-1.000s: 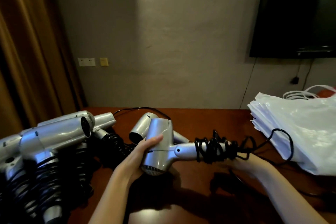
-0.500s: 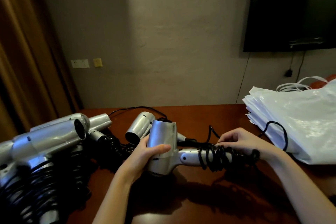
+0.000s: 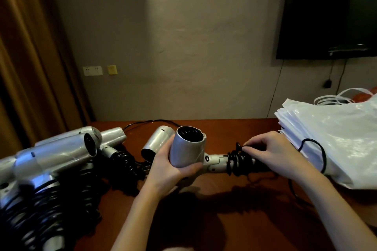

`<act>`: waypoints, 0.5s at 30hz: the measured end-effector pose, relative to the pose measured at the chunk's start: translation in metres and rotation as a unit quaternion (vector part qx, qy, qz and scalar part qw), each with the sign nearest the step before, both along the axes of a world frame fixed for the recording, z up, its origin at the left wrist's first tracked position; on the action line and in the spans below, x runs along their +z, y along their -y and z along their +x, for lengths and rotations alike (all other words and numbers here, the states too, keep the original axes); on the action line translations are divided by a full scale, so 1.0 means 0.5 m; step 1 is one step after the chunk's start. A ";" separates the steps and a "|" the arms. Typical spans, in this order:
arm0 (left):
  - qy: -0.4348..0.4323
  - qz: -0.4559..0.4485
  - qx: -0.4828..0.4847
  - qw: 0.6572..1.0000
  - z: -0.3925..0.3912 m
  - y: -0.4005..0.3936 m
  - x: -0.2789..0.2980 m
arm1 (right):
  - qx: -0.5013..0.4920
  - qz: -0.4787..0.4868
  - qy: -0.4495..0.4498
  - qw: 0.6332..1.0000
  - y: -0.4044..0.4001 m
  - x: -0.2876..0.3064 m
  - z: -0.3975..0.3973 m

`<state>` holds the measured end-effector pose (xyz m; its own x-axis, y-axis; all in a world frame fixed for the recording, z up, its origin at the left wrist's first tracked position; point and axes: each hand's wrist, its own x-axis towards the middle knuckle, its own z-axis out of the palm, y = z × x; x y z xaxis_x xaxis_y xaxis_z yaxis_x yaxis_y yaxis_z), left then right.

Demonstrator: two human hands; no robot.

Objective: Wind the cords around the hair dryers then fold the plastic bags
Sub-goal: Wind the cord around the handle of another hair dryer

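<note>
Hair dryers and plastic bags share the dark wooden table [image 3: 204, 220] with us, and we take them from the biggest thing down. On our right the stack of white plastic bags [image 3: 336, 144] lies flat and unfolded, so that half of the task has not begun. On our left the heap of silver dryers [image 3: 51, 161] sits with black cord coiled around the handles, which reads as finished work.

Between them we hold the dryer in hand [image 3: 187, 151] just above the table. A second ago its barrel lay side-on to us; now it has rolled so the open mouth faces up. Our left hand [image 3: 169, 167] grips the barrel from below, fingers curled around it.

The cord [image 3: 239, 162] is bunched in tight loops around the handle. A second ago our right hand [image 3: 271, 151] sat under the handle end; now it is on top, fingertips pinching the cord at the coil. A small slack loop [image 3: 314, 153] trails over the bags' edge.

We judge this winding nearly done, with only the tail left to tuck. One more dryer [image 3: 157, 140] behind looks unwound.
</note>
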<state>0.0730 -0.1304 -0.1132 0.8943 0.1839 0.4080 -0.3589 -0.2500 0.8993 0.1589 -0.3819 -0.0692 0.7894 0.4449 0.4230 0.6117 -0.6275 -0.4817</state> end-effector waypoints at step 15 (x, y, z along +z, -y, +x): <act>0.066 -0.039 0.089 0.993 0.001 -0.015 -0.004 | 0.024 0.196 -0.044 0.979 -0.099 -0.049 -0.059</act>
